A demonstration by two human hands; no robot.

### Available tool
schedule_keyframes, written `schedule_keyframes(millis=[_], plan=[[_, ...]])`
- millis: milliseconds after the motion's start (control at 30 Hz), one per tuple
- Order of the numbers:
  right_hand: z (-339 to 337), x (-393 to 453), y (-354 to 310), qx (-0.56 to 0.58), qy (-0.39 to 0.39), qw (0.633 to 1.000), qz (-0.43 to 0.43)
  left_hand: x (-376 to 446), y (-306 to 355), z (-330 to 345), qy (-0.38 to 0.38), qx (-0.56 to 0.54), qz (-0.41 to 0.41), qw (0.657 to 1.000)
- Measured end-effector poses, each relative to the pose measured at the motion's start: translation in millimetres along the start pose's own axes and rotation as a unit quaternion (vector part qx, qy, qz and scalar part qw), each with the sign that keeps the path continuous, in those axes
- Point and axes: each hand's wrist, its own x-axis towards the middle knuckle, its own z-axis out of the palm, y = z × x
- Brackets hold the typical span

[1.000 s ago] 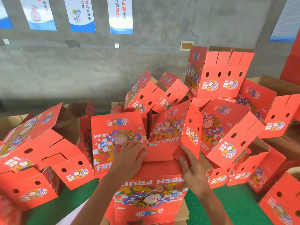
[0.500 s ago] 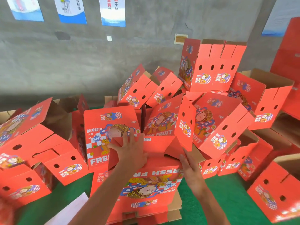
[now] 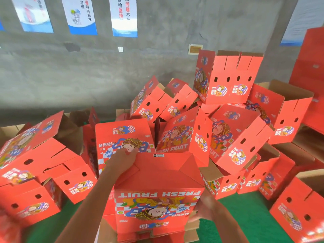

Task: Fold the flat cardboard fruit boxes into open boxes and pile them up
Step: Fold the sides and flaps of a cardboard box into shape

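A red cardboard fruit box [image 3: 157, 204] with "FRESH FRUIT" printed upside down stands in front of me, its folded bottom flaps facing up. My left hand [image 3: 122, 159] presses down on the far left corner of those flaps. My right hand [image 3: 204, 206], blurred, grips the box's lower right side. Under the box lies a stack of flat boxes [image 3: 191, 230]. Behind it rises a loose heap of folded red boxes [image 3: 233, 137].
More folded boxes [image 3: 40, 169] lie tumbled on the left and at the right [image 3: 296, 213]. Green floor covering [image 3: 245, 213] shows between them. A grey concrete wall [image 3: 78, 72] with posters stands behind, and tall red stacks [image 3: 313, 71] fill the far right.
The box has stood up taller with its bottom flaps closed flat. My right hand dropped from the flaps to the box's right side. My left hand stays on the flaps.
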Motion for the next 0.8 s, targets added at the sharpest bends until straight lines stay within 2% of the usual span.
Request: schedule_keyframes(millis=[100, 167, 233, 300, 367, 433, 533, 600, 667, 733, 800], plan=[[3, -5, -7, 0.079, -0.011, 0.997, -0.023, -2, -12, -13, 0.044, -0.045, 0.005, 0.998], [6, -17, -18, 0.114, 0.0, 0.986, -0.125, -7, -21, -27, 0.03, -0.062, 0.013, 0.998], [17, -38, -37, 0.048, 0.006, 0.977, -0.206, -16, -24, -36, -0.061, -0.011, 0.037, 0.997], [29, -57, -51, -0.013, 0.052, 0.975, -0.218, -28, -20, -34, -0.138, 0.037, 0.063, 0.988], [35, -72, -54, -0.094, 0.103, 0.967, -0.214, -42, -17, -26, -0.195, -0.023, 0.074, 0.978], [37, -86, -52, -0.153, 0.147, 0.947, -0.24, -52, -13, -13, -0.27, -0.083, 0.026, 0.959], [44, -104, -44, -0.207, 0.185, 0.909, -0.311, -63, 1, 10, -0.402, -0.041, -0.025, 0.914], [56, -109, -30, -0.296, 0.206, 0.877, -0.317, -73, 19, 28, -0.493, -0.086, -0.01, 0.866], [72, -110, -8, -0.431, 0.266, 0.813, -0.286, -80, 34, 46, -0.538, -0.166, 0.0, 0.827], [82, -114, 11, -0.524, 0.326, 0.748, -0.245, -86, 46, 59, -0.534, -0.194, 0.012, 0.823], [78, -118, 26, -0.545, 0.372, 0.713, -0.238, -93, 59, 64, -0.488, -0.142, 0.085, 0.857]])
